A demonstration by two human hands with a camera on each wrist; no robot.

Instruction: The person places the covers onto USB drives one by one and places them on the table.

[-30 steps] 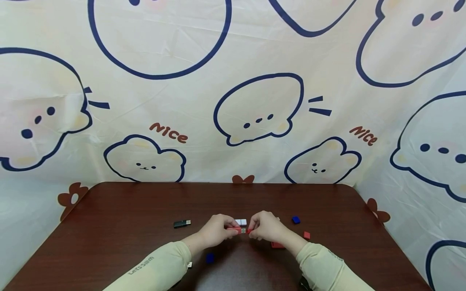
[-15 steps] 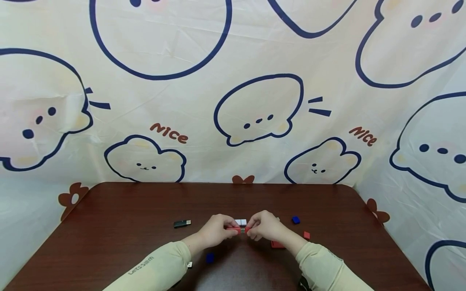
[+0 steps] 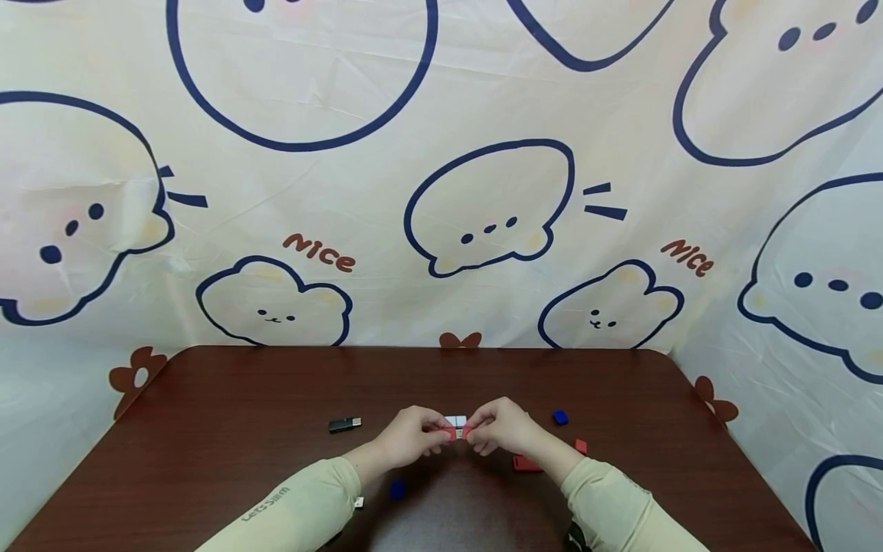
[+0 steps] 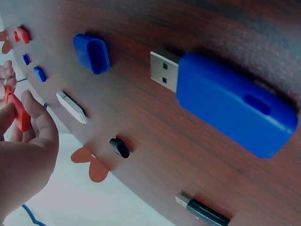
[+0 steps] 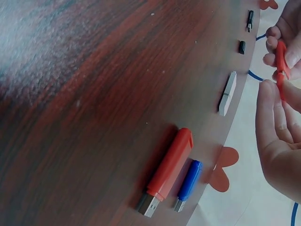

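Observation:
Between the fingertips of my left hand point(image 3: 414, 435) is a red USB flash drive point(image 4: 19, 113), its metal plug pointing right toward the other hand. My right hand point(image 3: 507, 427) pinches a small red cap point(image 3: 467, 432) at the plug's end. A short bit of plug shows between drive and cap in the head view; whether the cap is partly over it I cannot tell. Both hands are above the table, just in front of a capped white USB stick point(image 5: 228, 94). Fingers hide most of the drive and cap.
A black USB stick point(image 3: 345, 425) lies left, with a black cap point(image 4: 120, 147) nearby. A large blue USB stick point(image 4: 235, 103) and blue cap point(image 4: 91, 54) lie near the left forearm. Right are a red USB stick point(image 5: 169, 165), a small blue one point(image 5: 190, 181) and a red cap point(image 3: 581, 446).
The cap has come left toward the drive's plug, and the gap between them is smaller than a second ago. Both hands keep their hold and have shifted only slightly.

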